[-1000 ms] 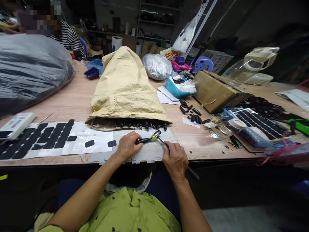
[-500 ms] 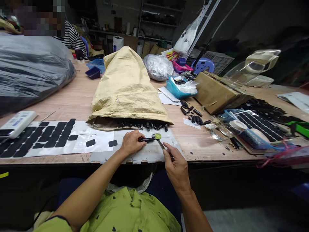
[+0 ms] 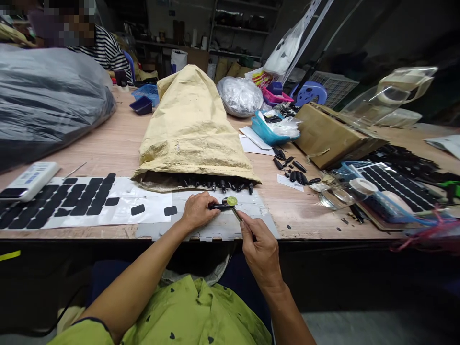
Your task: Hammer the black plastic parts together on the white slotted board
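My left hand [image 3: 198,210] is closed on one end of a slim black tubular part [image 3: 215,206], which points right above a grey sheet [image 3: 201,231]. My right hand [image 3: 261,244] grips the thin handle of a small mallet-like tool [image 3: 231,201] with a round yellow-green face. Its head is at the free end of the black part and overlaps it in view; whether they touch, I cannot tell. Just beyond my hands, several similar black parts [image 3: 223,186] stick out from the open mouth of a large tan sack [image 3: 190,129].
On the left lie a white sheet of black stickers [image 3: 122,218], a white boxy device [image 3: 30,181] and a big grey plastic bag [image 3: 50,105]. Loose black parts [image 3: 294,176], a blue basket [image 3: 268,134] and a cardboard box [image 3: 334,136] are at right. A person in stripes [image 3: 108,50] sits behind.
The mallet-like tool's head has shifted slightly left over the black part, my right hand with it. My left hand keeps its hold. The whole view has turned slightly.
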